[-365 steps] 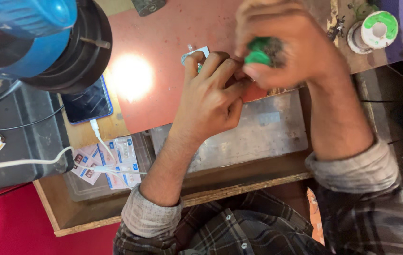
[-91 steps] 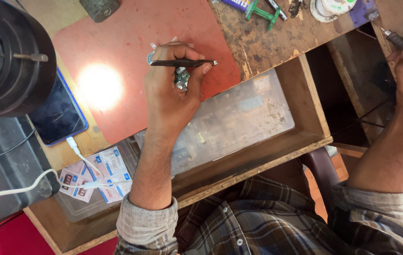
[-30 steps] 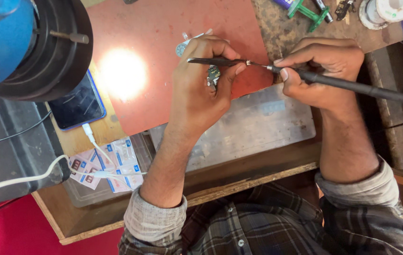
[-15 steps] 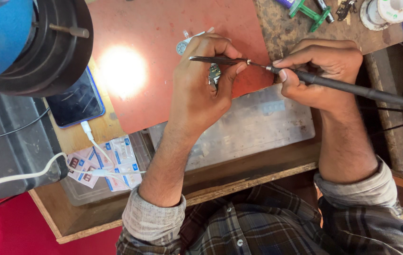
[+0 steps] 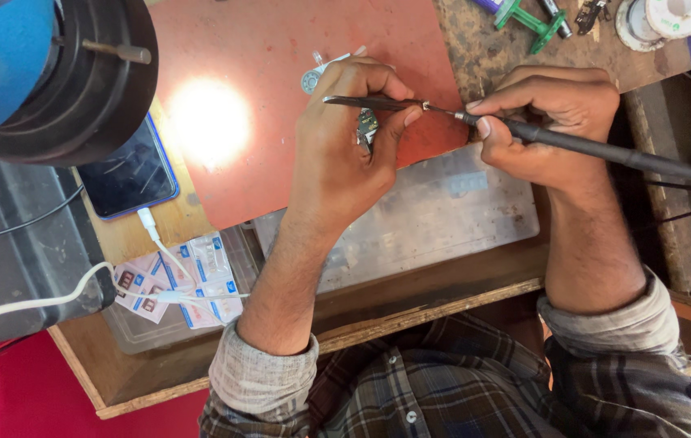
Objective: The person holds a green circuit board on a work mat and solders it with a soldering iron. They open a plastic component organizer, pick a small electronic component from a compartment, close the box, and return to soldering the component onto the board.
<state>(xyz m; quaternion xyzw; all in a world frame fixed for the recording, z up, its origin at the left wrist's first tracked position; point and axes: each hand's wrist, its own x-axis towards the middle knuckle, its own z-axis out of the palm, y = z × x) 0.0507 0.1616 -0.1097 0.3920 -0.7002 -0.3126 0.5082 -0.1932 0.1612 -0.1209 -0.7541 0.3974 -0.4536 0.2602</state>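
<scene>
Soldering: a small part (image 5: pixel 367 128) is being worked on the red mat (image 5: pixel 280 49), mostly hidden under the left hand's fingers.
Tweezers (image 5: pixel 374 103): being pinched shut between thumb and fingers of the left hand (image 5: pixel 345 154), tips meeting the iron's tip.
Iron (image 5: pixel 596 150): being gripped like a pen in the right hand (image 5: pixel 552 122).
Advice: wrists are best being rested on the bench (image 5: pixel 491 57); the tip is likely being kept steady that way.
Surroundings: a phone (image 5: pixel 130 174) is lying beside the mat; a clear parts box (image 5: pixel 434 219) is sitting below.
</scene>
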